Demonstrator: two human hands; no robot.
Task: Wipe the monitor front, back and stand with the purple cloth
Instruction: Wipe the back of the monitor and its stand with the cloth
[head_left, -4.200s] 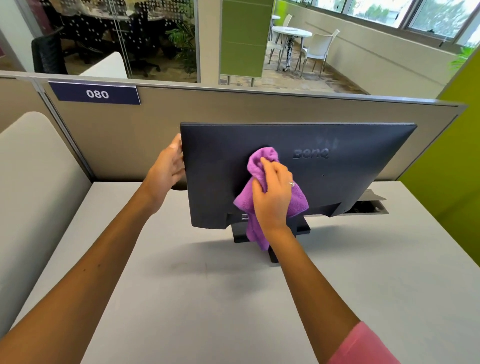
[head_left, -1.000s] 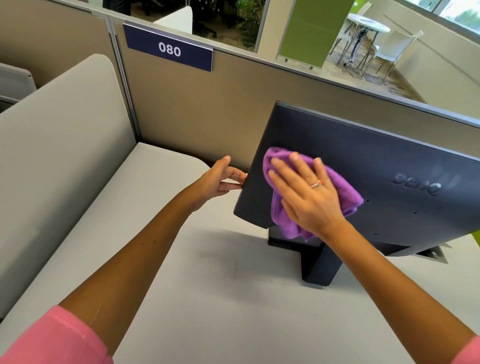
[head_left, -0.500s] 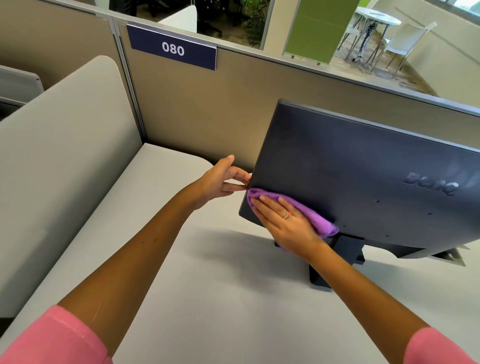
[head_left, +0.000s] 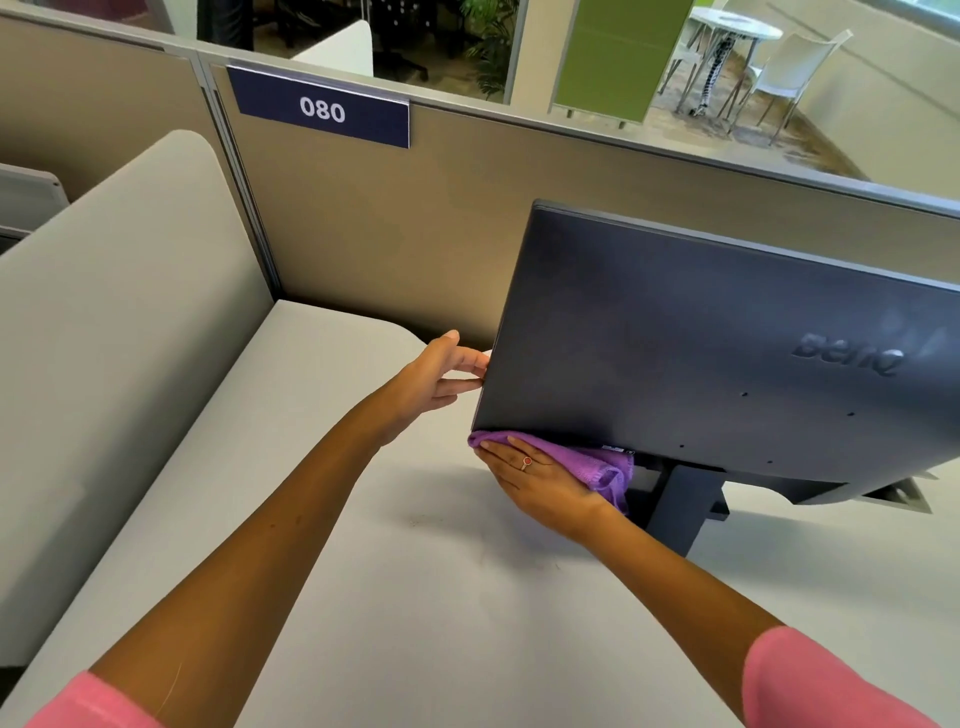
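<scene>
The dark monitor (head_left: 675, 353) stands on the desk with its back toward me and tilted; its screen side is hidden. Its dark stand (head_left: 680, 509) shows under the lower edge. My right hand (head_left: 540, 480) presses the purple cloth (head_left: 597, 462) flat against the monitor's bottom left edge, part of the cloth hanging down beside the stand. My left hand (head_left: 441, 376) holds the monitor's left edge, fingers reaching behind it.
The light grey desk (head_left: 363, 571) spreads in front of me. A beige partition (head_left: 415, 234) with a blue "080" sign (head_left: 322, 109) runs behind the monitor. A grey rounded panel (head_left: 119, 322) borders the desk's left side. A cable slot (head_left: 898, 496) lies behind the stand.
My right hand has slid the cloth down the back panel from its upper left to the bottom left edge. My left hand stays on the left edge.
</scene>
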